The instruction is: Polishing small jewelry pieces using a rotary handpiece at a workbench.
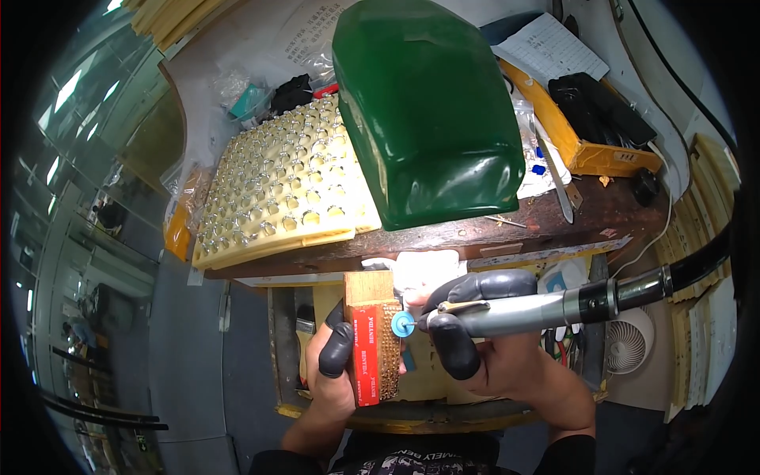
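A wooden block [369, 286], wrapped in red tape and studded with gold-coloured beads along one side, is held upright above an open drawer [467, 416], in front of the surface [546, 229]. The left hand's [336, 376] fingers are clamped on its left side. The right hand's [499, 360] fingers, in black covers, are closed around a silver handpiece [514, 315]; its small blue disc [402, 324] sits at the beaded side, though contact cannot be told. A black cable [704, 257] runs from the handpiece to the right.

The surface is dark reddish-brown and worn at its front edge. A large, glossy green hood [427, 119] stands over its middle, hiding what lies behind and overlapping a cream tray [277, 186] of ring-shaped metal pieces. Right of the hood lie a slim metal blade [565, 204] and a yellow box [606, 158] with dark objects and a written sheet [550, 49].

Beyond, stacked boards [701, 206] and a white fan [629, 342] are at right; grey floor [190, 388] and glass panels [71, 158] at left.
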Motion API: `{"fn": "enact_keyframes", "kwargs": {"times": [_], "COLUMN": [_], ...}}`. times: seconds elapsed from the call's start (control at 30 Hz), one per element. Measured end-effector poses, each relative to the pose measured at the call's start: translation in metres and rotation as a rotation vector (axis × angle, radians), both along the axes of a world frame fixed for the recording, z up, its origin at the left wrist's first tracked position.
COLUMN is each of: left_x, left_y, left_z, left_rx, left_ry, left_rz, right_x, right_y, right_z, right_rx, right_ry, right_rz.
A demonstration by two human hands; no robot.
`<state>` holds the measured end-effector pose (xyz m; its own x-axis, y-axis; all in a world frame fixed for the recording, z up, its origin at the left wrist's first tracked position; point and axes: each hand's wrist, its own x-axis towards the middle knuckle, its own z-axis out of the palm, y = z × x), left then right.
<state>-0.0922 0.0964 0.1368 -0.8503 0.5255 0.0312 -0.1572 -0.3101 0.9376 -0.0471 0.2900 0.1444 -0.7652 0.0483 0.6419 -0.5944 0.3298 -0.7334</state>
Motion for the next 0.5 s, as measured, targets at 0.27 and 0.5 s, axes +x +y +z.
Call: {"fn": "enact_keyframes", "kwargs": {"times": [0.27,0.5], "left_x": [0.0000,0.0002], "left_y": [0.0016,0.0030], "left_z": [-0.0004,0.0013], "left_rx": [-0.001,-0.004], "left_ry": [0.002,0.002], "left_rz": [0.014,0.016], "right_x": [0.0019,0.0025], "right_y": [0.0020,0.0003], "right_z": [0.0042,0.0009], "right_rx": [0.022,0.026], "right_ry": [-0.033,-0.004], "right_rz": [0.010,-0.044]}}
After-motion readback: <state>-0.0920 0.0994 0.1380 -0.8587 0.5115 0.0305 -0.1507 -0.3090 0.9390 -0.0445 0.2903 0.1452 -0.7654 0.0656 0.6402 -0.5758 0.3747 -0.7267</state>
